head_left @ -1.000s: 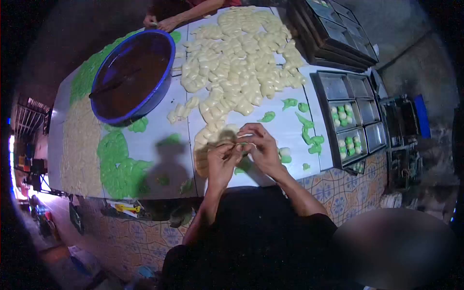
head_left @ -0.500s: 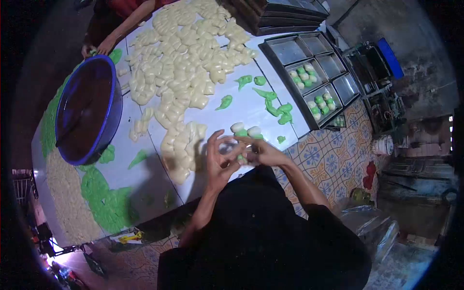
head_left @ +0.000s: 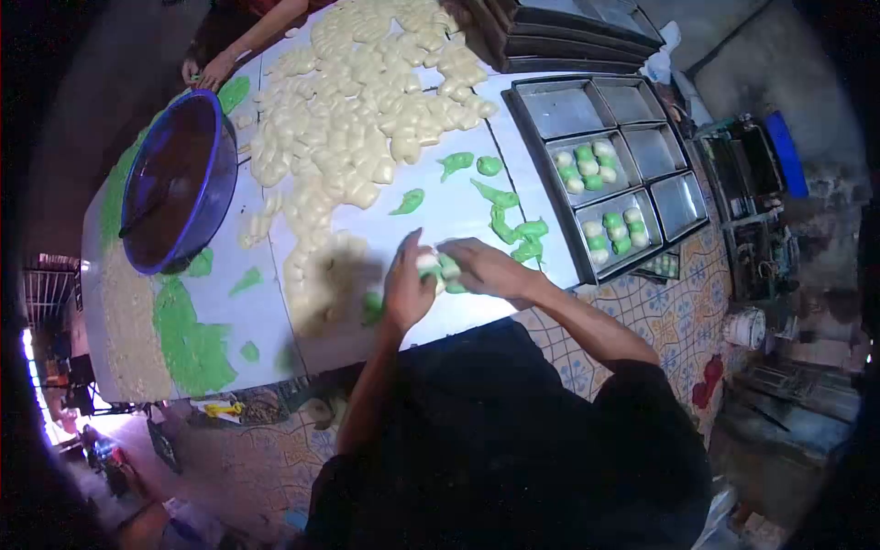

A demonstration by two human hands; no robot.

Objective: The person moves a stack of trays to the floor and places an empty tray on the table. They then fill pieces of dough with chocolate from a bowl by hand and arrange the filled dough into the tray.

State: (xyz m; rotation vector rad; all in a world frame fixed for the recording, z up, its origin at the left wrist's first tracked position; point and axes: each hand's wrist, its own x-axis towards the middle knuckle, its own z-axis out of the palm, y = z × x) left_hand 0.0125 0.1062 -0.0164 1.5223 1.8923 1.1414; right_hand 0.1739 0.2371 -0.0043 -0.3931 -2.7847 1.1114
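Several white and green dough balls (head_left: 438, 268) sit bunched together on the white table near its front edge. My left hand (head_left: 409, 282) presses against their left side with its fingers curved inward. From the right, my right hand (head_left: 488, 269) cups the same bunch, its fingers bent over the balls and hiding some of them. A green dough piece (head_left: 371, 309) lies just left of my left hand. Beyond the hands are more green dough strips (head_left: 515, 231) and a wide spread of pale dough pieces (head_left: 367, 119).
A divided metal tray (head_left: 587, 119) on the right holds white and green balls in two compartments. Dark trays (head_left: 568, 37) are stacked behind it. A blue basin (head_left: 223, 174) with brown contents stands left. A co-worker's hands (head_left: 211, 71) work at the far left.
My hands have come down from a raised, spread-finger pose and closed in around the dough balls on the table. The head view has shifted. The co-worker's hands stay near the basin.
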